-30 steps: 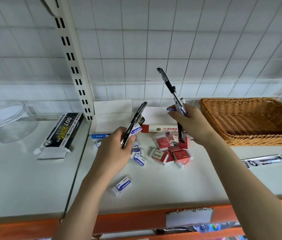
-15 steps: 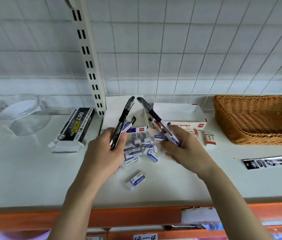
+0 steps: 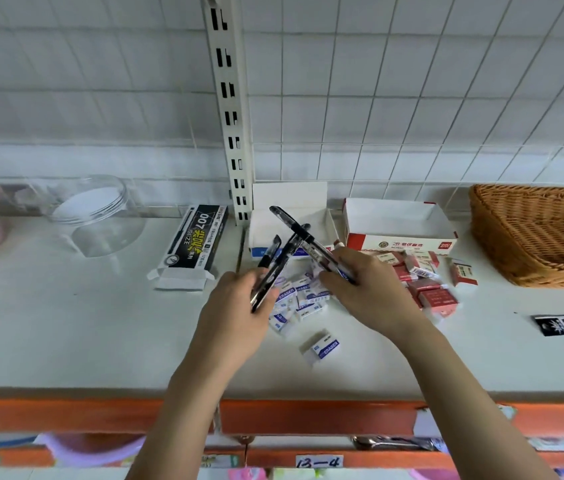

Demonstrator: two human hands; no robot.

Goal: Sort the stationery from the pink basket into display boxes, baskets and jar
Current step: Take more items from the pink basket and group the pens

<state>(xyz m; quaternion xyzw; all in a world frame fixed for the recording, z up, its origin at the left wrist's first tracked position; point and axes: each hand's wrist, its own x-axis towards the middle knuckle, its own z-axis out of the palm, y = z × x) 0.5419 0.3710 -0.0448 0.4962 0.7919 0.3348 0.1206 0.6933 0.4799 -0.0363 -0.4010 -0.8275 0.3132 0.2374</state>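
hands now lower, pens crossing | left hand [image 3: 239, 306] grips two black pens [image 3: 275, 263], right hand [image 3: 370, 289] holds another pen [image 3: 308, 242] | over erasers [image 3: 303, 299] | pen box [image 3: 199, 242] probably next

Bare shelf [image 3: 65, 334] lies open front-left; scattered erasers [image 3: 303, 299] and two open boxes [image 3: 398, 220] crowd the middle, behind both hands.

Stationery shop, slotted shelf upright [image 3: 230, 109], orange-edged shelf [image 3: 65, 414] with handwritten tag [image 3: 318, 462], open display boxes [image 3: 398, 223], loose erasers [image 3: 322, 348]
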